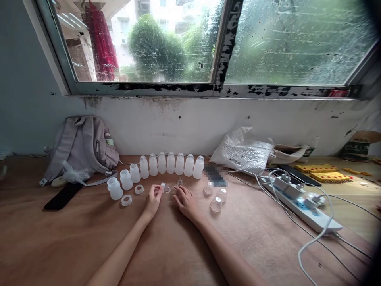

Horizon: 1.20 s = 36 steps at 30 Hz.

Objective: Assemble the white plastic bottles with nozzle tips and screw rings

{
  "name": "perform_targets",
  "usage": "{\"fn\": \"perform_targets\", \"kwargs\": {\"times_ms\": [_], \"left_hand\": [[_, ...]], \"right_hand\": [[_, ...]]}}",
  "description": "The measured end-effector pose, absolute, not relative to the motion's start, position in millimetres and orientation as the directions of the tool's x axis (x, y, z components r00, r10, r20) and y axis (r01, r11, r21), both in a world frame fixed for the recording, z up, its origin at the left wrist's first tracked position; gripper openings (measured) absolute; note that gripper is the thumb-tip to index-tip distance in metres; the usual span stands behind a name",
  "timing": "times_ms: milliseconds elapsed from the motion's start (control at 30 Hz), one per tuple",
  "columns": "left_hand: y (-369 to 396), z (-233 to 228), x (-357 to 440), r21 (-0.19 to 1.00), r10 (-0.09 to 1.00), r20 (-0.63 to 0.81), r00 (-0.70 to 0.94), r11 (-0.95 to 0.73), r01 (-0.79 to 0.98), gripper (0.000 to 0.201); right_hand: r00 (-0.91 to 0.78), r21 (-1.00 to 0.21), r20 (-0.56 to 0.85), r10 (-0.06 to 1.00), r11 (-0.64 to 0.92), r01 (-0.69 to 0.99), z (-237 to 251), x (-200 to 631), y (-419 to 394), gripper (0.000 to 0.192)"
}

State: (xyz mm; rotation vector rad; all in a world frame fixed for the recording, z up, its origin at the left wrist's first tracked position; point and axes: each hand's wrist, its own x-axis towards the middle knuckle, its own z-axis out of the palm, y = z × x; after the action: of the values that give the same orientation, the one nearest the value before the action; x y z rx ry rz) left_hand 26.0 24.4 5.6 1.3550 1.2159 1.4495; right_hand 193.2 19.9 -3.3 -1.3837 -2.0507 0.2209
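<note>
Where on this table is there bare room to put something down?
Bare wood spreads along the near table edge, left of the left hand and below the black phone. It is crowded around the bottles and the power strip.

Both hands out on the desk (pixel 178 254). Left hand (pixel 154 200) pinches a small white ring (pixel 162 186); right hand (pixel 185 200) lies flat beside it, near a clear teat (pixel 179 182). Curved row of white bottles (pixel 171 163) behind. Clear caps (pixel 215 204) right, power strip (pixel 300 204) far right, backpack (pixel 81 147) left.
</note>
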Motion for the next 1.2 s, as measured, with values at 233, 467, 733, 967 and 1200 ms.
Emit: {"fn": "perform_targets", "kwargs": {"times_ms": [233, 467, 733, 967, 1200], "left_hand": [[9.3, 8.4, 54.6, 0.799, 0.996, -0.082, 0.047, 0.094, -0.594, 0.021], [-2.7, 6.6, 50.1, 0.799, 0.989, -0.091, 0.12, 0.145, -0.584, 0.025], [-10.2, 13.2, 55.4, 0.872, 0.988, -0.061, 0.138, 0.121, -0.475, 0.031], [-14.2, 15.4, 55.4, 0.934, 0.987, -0.058, 0.15, 0.107, -0.34, 0.032], [-12.0, 13.4, 55.9, 0.955, 0.986, -0.04, 0.159, 0.084, -0.285, 0.034]], "right_hand": [[0.067, -0.704, 0.601, 0.797, 0.488, 0.516, 0.5, 194.1, 13.0, 0.011], [-0.051, -0.756, 0.57, 0.82, 0.548, 0.358, 8.7, 179.5, -7.3, 0.004], [-0.037, -0.72, 0.554, 0.831, 0.502, 0.48, 7.6, 178.2, -8.4, 0.008], [-0.022, -0.756, 0.486, 0.874, 0.433, 0.491, 12.1, 179.2, -5.6, 0.017], [-0.074, -0.77, 0.418, 0.906, 0.396, 0.499, 12.0, 178.9, -4.3, 0.019]]}}
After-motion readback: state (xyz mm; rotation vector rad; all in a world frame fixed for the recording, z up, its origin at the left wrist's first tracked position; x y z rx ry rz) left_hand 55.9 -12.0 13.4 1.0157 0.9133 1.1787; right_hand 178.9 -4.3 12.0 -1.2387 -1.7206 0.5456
